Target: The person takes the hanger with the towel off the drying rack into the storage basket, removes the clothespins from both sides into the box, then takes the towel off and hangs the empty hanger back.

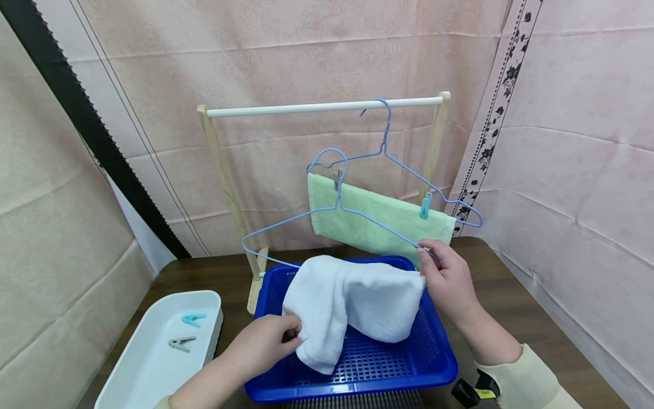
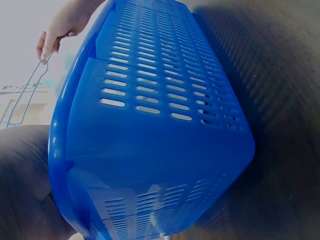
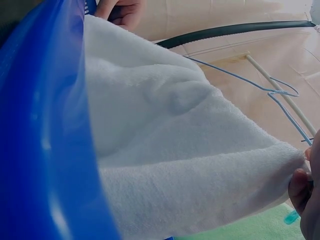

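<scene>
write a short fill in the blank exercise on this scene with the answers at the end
The right hand grips a blue wire ____. The left hand pinches a cloth that is ____ in color. The towel hanging behind the blue basket is ____ in color. Two ____ lie in the white tray.

Missing words: hanger; white; green; clothespins.

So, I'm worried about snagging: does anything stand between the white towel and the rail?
Yes: the green towel hangs mostly below the right half of the rail; toward the left half, only the blue hanger in the right hand.
</scene>
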A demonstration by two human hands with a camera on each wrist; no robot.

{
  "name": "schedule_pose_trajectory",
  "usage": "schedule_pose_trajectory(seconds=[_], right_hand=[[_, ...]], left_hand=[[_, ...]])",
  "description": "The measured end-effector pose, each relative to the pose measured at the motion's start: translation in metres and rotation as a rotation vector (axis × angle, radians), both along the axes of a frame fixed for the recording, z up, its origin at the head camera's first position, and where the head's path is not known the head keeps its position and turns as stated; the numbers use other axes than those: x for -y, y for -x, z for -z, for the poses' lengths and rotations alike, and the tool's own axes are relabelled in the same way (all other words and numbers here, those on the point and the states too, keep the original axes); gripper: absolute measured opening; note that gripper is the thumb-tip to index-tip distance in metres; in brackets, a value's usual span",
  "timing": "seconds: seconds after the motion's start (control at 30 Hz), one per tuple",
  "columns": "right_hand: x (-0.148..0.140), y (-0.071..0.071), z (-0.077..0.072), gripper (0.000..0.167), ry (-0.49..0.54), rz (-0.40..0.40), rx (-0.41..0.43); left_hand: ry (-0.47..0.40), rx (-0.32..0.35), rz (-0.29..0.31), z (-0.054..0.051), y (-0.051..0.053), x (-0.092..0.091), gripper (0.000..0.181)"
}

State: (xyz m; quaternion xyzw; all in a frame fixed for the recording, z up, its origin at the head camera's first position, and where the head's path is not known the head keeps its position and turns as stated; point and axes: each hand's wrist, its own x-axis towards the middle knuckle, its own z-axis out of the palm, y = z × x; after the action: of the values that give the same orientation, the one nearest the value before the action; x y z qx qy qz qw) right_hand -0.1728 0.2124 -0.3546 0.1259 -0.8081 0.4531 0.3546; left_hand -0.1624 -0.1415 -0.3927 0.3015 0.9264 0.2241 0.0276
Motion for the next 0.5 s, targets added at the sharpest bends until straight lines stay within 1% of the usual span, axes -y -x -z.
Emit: schedule_pose_trajectory(seconds=[0.07, 0.23, 0.33, 0.43, 0.5], right_hand=[[0.0000, -0.0001, 0.0001, 0.014, -0.001, -0.002, 0.000], [0.0016, -0.0008, 0.0002, 0.015, -0.015, 0.003, 0.006], [0.0023, -0.0008, 0.0002, 0.016, -0.017, -0.003, 0.005], [0.0018, -0.0007, 0.0005, 0.016, -0.016, -0.010, 0.011], [0.0015, -0.0011, 0.0002, 0.015, -0.014, -0.016, 0.017]], left_hand=[[0.002, 0.013, -0.001, 0.0004, 0.0003, 0.0007, 0.032], [0.007, 0.002, -0.021, 0.0010, 0.0006, 0.0016, 0.028], [0.010, 0.011, -0.049, 0.0009, 0.0009, 0.0025, 0.018], [0.013, 0.033, -0.070, 0.0008, 0.0008, 0.0035, 0.008], [0.014, 0.044, -0.077, 0.0004, 0.0006, 0.0041, 0.005]])
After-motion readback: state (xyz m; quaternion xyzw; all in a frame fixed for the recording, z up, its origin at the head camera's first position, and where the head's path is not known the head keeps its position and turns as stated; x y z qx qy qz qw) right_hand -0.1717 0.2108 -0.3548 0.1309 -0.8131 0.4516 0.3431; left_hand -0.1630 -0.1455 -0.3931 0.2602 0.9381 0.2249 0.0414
